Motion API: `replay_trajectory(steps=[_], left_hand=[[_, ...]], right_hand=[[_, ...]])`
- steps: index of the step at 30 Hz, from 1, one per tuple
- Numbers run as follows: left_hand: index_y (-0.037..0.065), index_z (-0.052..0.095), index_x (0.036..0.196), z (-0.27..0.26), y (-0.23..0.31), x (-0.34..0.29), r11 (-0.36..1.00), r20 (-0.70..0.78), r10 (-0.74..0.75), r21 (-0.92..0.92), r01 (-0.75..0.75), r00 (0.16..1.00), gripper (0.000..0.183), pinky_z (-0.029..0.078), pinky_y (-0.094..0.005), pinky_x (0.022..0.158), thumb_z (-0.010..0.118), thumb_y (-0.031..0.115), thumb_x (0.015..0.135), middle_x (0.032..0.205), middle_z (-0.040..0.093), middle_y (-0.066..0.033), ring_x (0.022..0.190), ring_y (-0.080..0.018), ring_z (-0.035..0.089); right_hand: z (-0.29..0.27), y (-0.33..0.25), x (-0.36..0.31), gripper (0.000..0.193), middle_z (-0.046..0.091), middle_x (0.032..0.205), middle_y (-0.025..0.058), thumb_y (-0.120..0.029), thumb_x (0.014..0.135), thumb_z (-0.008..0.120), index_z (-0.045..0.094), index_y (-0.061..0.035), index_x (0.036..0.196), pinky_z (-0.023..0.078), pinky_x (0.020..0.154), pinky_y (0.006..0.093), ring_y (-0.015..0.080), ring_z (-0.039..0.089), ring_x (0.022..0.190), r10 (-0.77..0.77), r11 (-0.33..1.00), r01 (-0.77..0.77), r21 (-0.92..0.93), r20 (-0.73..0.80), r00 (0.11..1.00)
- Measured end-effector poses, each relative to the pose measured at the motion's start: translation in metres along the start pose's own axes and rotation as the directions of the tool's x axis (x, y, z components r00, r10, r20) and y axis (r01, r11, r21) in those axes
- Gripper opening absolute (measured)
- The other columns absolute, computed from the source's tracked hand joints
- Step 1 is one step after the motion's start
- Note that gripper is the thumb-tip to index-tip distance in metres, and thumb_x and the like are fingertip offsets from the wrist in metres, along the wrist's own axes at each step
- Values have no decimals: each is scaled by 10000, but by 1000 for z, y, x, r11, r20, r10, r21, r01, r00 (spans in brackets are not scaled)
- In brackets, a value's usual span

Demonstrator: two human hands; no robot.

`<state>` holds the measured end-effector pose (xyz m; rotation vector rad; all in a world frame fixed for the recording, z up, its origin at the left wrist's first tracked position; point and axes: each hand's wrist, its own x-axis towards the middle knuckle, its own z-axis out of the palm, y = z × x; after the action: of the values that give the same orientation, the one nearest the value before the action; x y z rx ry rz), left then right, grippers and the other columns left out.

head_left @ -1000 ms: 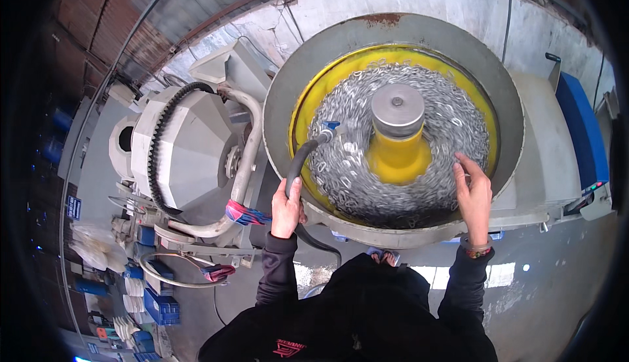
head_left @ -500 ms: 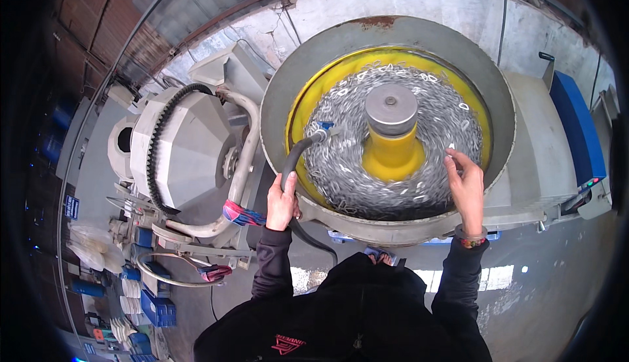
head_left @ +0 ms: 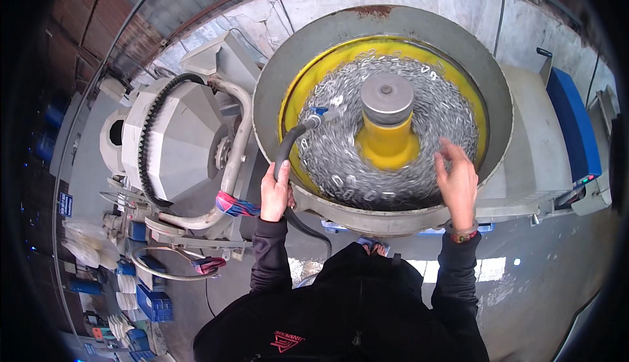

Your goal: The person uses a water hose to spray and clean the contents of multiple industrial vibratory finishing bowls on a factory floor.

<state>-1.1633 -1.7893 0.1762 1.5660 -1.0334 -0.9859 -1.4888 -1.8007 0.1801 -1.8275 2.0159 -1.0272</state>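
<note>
My left hand (head_left: 275,195) is closed around a black hose (head_left: 288,142) that reaches over the rim of a round tub (head_left: 301,41). A blue valve (head_left: 319,110) sits at the hose's end, with what looks like water coming out of it. Many small metal links (head_left: 327,159) fill the yellow-lined bowl, blurred by motion around a yellow centre post (head_left: 386,142) with a metal cap (head_left: 386,93). Above the links at the right of the bowl is my right hand (head_left: 458,185), thumb and fingers apart, with nothing visible between them.
Left of the tub stands a faceted grey barrel machine (head_left: 177,139) with a toothed ring and a bent pipe (head_left: 242,139). A blue-fronted machine housing (head_left: 573,123) is at the right. Blue crates (head_left: 154,304) and white stacks lie on the floor at lower left.
The bright piece seen at my right fingertips no longer shows there, and those fingers have spread. My left hand stays on the hose. The links have shifted round, and the view has moved slightly.
</note>
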Motion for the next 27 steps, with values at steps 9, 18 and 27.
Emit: replay_trajectory(steps=[9,18,27], left_hand=[[-10,438,1057,-2,-1,3,993,-2,24,113,-23,1000,428,309,-232,309,490,387,904,434,335,28,313,-73,334],[13,444,1060,0,0,0,999,6,-7,50,7,1000,398,324,-233,307,491,376,904,436,326,28,309,-76,332],[8,439,1057,-1,-4,2,998,1,-10,55,10,1000,396,313,-234,305,491,370,906,437,337,26,308,-78,341]], right_hand=[[1,17,11,383,599,957,169,-108,807,578,523,-24,1176,446,774,350,266,582,857,24,948,6,317,-90,996],[-3,9,7,319,604,905,157,-131,809,576,569,-19,1108,445,767,364,292,581,842,-6,971,21,237,-64,998],[0,20,8,332,610,936,119,-98,830,567,556,-46,1158,461,688,289,176,587,864,3,953,11,302,-46,999]])
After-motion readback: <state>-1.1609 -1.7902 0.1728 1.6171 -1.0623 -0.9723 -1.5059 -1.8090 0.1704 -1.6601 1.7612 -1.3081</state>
